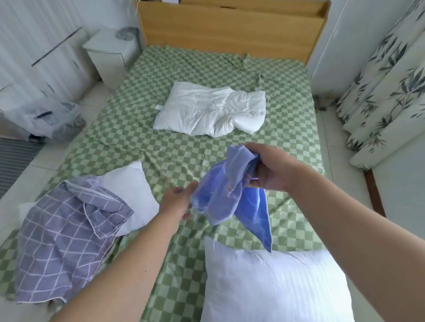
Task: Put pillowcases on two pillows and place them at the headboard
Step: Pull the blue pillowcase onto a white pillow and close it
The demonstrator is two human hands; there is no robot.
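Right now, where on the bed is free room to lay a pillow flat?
Free: the green checkered sheet between the headboard and the white duvet, and the strip between the duvet and both hands. Crowded: the near end, with the plaid pillowcase over a pillow and the bare pillow.

We're standing at the foot of the bed with the green checkered sheet (225,68), looking toward the wooden headboard (233,25) at the far end. Right in front of us, at the near edge, lies a plain white pillow (271,289). To our left, a second white pillow (131,188) sits half under a purple grid-patterned pillowcase (62,247) draped over its near-left part. Between them, above the sheet, our left hand (177,200) and right hand (269,167) hold a crumpled blue pillowcase (223,192). Further back, mid-bed, there's a rumpled white duvet (210,108). A white nightstand (110,52) stands left of the headboard, and leaf-print curtains (388,80) hang on the right.
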